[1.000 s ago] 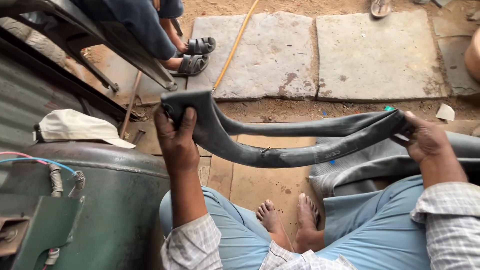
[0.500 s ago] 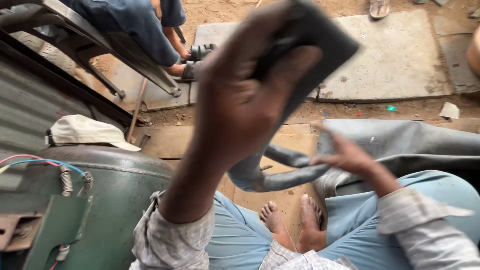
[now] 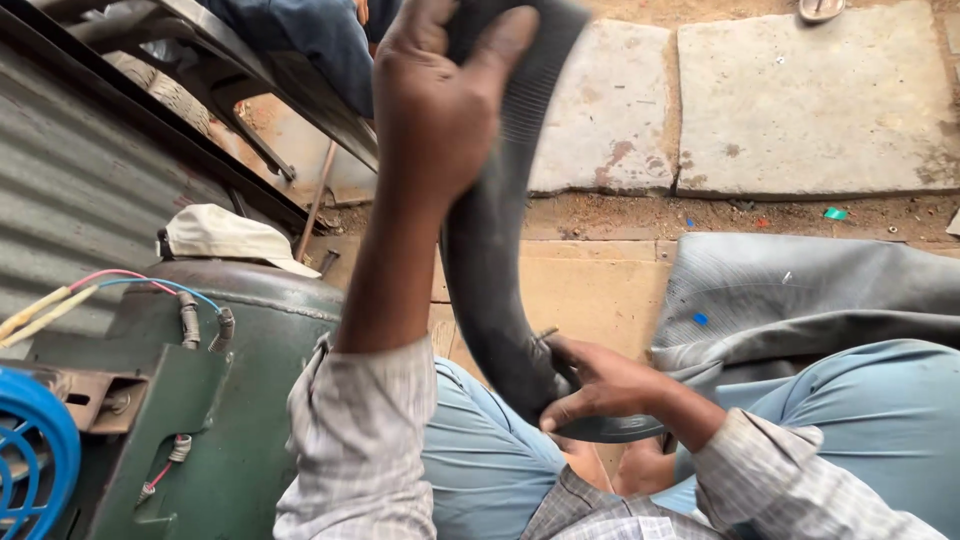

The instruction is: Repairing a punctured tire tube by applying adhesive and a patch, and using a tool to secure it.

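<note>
Outdoors, the ground is sandy earth with large flat stone slabs (image 3: 810, 100), and a corrugated metal wall (image 3: 90, 200) runs along the left side. Only one view exists, from the head camera looking down at the person's lap.

Next to the wall stands a green metal tank (image 3: 240, 400) with red and blue wires (image 3: 140, 280) and a blue fan guard (image 3: 30, 450) at the bottom corner. A pale cloth cap (image 3: 225, 235) lies on top of the tank. Further up, part of another person in dark blue clothes (image 3: 320, 40) sits on a metal frame.

The left hand (image 3: 440, 100) is raised high and close to the camera; its fingers are wrapped tightly around the upper part of a black rubber inner tube (image 3: 490, 280). The tube hangs down from this hand in a curve to the lap. There the right hand (image 3: 600, 385) pinches the lower part, with thumb and fingers closed on it. A small valve stem (image 3: 545, 335) possibly sticks out just above this hand, but the view is not clear enough to be sure.

On the right a second, grey rubber tube (image 3: 800, 300) lies flat beside the blue trousers (image 3: 880, 420).

Regarding progress, I judge the work is somewhere in the middle: the black tube is lifted and stretched between both hands, seemingly for checking, and no patch or tool is visible on it yet.
</note>
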